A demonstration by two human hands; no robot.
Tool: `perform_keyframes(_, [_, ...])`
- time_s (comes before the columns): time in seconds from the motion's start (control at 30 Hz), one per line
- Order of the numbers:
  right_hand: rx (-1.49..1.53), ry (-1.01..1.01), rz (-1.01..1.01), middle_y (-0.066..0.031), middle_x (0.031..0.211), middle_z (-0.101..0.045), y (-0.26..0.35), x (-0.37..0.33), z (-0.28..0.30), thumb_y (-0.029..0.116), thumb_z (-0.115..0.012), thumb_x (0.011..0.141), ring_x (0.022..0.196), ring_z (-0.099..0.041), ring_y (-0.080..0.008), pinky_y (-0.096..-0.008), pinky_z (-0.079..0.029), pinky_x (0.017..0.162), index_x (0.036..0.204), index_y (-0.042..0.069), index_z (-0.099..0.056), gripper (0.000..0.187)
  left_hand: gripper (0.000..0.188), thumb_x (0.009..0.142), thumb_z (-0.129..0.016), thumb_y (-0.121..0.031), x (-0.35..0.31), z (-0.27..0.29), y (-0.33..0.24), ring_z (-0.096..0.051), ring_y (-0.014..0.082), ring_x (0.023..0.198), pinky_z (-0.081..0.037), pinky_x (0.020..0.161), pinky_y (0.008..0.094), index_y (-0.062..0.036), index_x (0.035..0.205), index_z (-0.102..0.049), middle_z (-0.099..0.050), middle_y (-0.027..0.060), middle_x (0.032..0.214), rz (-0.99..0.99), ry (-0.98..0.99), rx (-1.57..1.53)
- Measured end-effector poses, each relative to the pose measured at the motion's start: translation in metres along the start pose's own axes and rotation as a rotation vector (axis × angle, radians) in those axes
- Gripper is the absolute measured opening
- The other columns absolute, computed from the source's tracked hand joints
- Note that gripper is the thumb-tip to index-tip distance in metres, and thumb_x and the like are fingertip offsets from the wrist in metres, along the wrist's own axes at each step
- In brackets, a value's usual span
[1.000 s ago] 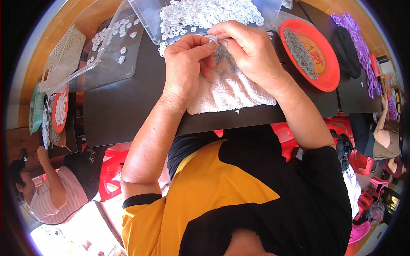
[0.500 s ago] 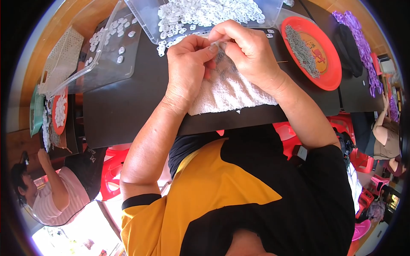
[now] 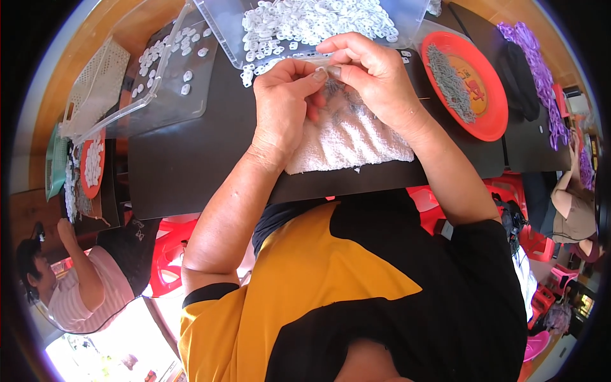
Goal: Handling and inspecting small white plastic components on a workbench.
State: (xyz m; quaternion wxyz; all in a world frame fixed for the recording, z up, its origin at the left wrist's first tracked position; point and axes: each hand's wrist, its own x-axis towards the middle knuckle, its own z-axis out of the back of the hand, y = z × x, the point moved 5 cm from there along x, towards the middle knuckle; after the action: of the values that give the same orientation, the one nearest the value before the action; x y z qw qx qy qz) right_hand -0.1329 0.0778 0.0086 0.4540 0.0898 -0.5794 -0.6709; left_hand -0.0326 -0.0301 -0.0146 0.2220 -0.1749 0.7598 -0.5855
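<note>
Past the near edge of a white towel (image 3: 356, 151), the left hand (image 3: 280, 105) pinches 1 small white piece (image 3: 323, 71); the right hand (image 3: 375, 79) part-curls beside it, hold impossible to tell. Beyond, a clear bin (image 3: 220, 33) contains loose white pieces (image 3: 312, 22).

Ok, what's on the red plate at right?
A heap of small grey pieces lies on the red plate toward its left side; part of its orange centre shows. The surface under the heap is covered.
</note>
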Motion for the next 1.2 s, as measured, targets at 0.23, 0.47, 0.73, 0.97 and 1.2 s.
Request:
perform_keyframes(0.23, [-0.051, 0.003, 0.086, -0.0097, 0.08, -0.068, 0.007, -0.001, 0.001, -0.006, -0.055, 0.083, 0.071, -0.064, -0.0165, -0.0279, -0.051, 0.067, 0.104, 0.009, -0.066, 0.028, 0.01, 0.088, -0.063, -0.005, 0.0, -0.001, 0.0, -0.056, 0.0122, 0.061, -0.042, 0.05, 0.0237, 0.0039, 0.092, -0.062, -0.062, 0.0068, 0.077, 0.007, 0.0, -0.013])
perform_keyframes(0.47, [-0.017, 0.019, 0.101, -0.0092, 0.083, -0.068, 0.008, -0.001, -0.002, -0.008, -0.052, 0.082, 0.076, -0.067, -0.0183, -0.0288, -0.051, 0.068, 0.102, 0.006, -0.065, 0.027, 0.009, 0.088, -0.063, -0.005, 0.0, -0.002, 0.0, -0.056, 0.0115, 0.06, -0.042, 0.05, 0.0236, 0.0035, 0.09, -0.063, -0.061, 0.0064, 0.076, 0.007, 0.008, -0.006])
perform_keyframes(0.73, [0.025, -0.001, 0.125, -0.008, 0.083, -0.068, 0.009, 0.001, -0.008, -0.01, -0.05, 0.081, 0.078, -0.066, -0.017, -0.028, -0.051, 0.07, 0.099, 0.004, -0.062, 0.026, 0.007, 0.088, -0.064, -0.004, 0.0, -0.004, -0.001, -0.051, 0.0087, 0.053, -0.04, 0.046, 0.0232, 0.0026, 0.086, -0.063, -0.058, 0.0042, 0.065, -0.017, -0.016, 0.025])
perform_keyframes(0.97, [0.017, 0.075, -0.012, 0.0021, 0.084, -0.064, 0.004, 0.0, -0.004, 0.001, -0.054, 0.094, 0.072, -0.052, -0.0026, -0.0175, -0.042, 0.064, 0.112, 0.006, -0.06, 0.02, 0.011, 0.089, -0.062, -0.006, 0.0, 0.0, -0.002, -0.057, 0.013, 0.061, -0.042, 0.05, 0.0243, 0.0041, 0.093, -0.062, -0.062, 0.0074, 0.078, -0.002, 0.011, -0.022])
perform_keyframes(1.2, [0.053, 0.009, -0.021, -0.0019, 0.08, -0.064, 0.007, 0.002, 0.004, -0.003, -0.058, 0.087, 0.07, -0.055, -0.0073, -0.0234, -0.046, 0.065, 0.105, 0.004, -0.064, 0.02, 0.014, 0.089, -0.062, -0.007, 0.004, 0.004, -0.005, -0.058, 0.015, 0.061, -0.042, 0.05, 0.0262, 0.0055, 0.094, -0.06, -0.061, 0.009, 0.077, -0.032, 0.025, -0.069])
